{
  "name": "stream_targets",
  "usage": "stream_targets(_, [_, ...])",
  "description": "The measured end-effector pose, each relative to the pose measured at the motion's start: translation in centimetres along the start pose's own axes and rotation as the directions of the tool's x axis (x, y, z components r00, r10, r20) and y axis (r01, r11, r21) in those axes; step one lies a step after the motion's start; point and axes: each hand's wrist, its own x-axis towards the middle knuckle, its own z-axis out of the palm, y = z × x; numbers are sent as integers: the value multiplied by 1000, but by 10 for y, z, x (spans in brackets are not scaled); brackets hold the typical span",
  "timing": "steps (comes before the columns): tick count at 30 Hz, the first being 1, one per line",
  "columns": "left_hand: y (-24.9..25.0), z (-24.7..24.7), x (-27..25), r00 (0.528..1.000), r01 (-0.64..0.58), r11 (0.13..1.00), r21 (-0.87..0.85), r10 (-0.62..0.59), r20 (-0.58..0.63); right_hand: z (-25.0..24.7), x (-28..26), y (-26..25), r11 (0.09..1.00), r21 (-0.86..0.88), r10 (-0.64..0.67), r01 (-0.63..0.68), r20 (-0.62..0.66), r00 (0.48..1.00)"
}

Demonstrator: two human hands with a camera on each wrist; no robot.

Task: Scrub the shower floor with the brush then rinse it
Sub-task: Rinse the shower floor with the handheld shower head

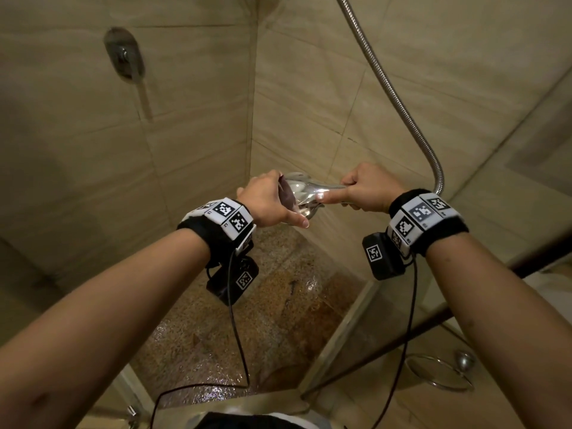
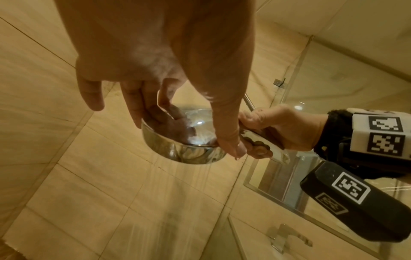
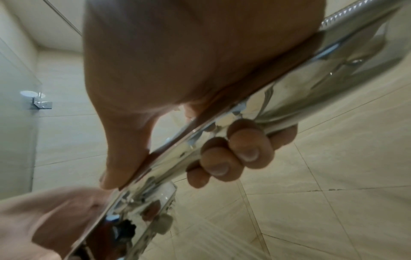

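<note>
A chrome hand shower (image 1: 298,193) is held level over the wet speckled shower floor (image 1: 278,305). My right hand (image 1: 368,190) grips its handle (image 3: 222,140), fingers curled round it and thumb laid along the top. My left hand (image 1: 269,202) holds the round shower head (image 2: 177,151), with its fingers over the back and its thumb across the rim. Thin streams of water (image 2: 177,202) fall from the head's face. The metal hose (image 1: 387,82) rises from the handle's end to the upper edge. No brush is in view.
Beige tiled walls meet in a corner behind the hands. A chrome mixer valve (image 1: 123,54) sits on the left wall. A glass panel (image 1: 371,320) bounds the stall on the right, with a towel ring (image 1: 439,371) beyond it and a metal clamp (image 2: 279,81) higher up.
</note>
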Motion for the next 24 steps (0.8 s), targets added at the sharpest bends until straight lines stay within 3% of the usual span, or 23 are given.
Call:
stream_targets(5, [0,-10,-5,996,-4,997,77,11,-91,8,4,-1,997,-5,-72,72,-42,996])
stream_targets(9, [-4,-24,-11,994,8,996,94,3,-112,18,8,-5,989,109,-93,97,-48,995])
stream_targets(14, [-16,-48,-16,988,88,989,120,-102,114,27,13,-25,942,320,-137,97,103,985])
stream_targets(17, [-26,-53,-19,984,112,986,126,-127,122,37,21,-35,943,314,-159,106,147,976])
stream_targets(19, [-34,-52,-20,985,137,982,127,-149,86,45,26,-38,946,305,-155,113,120,981])
stream_targets(24, [-46,-51,-22,974,116,979,169,-79,-210,65,32,-38,950,195,-225,245,-120,967])
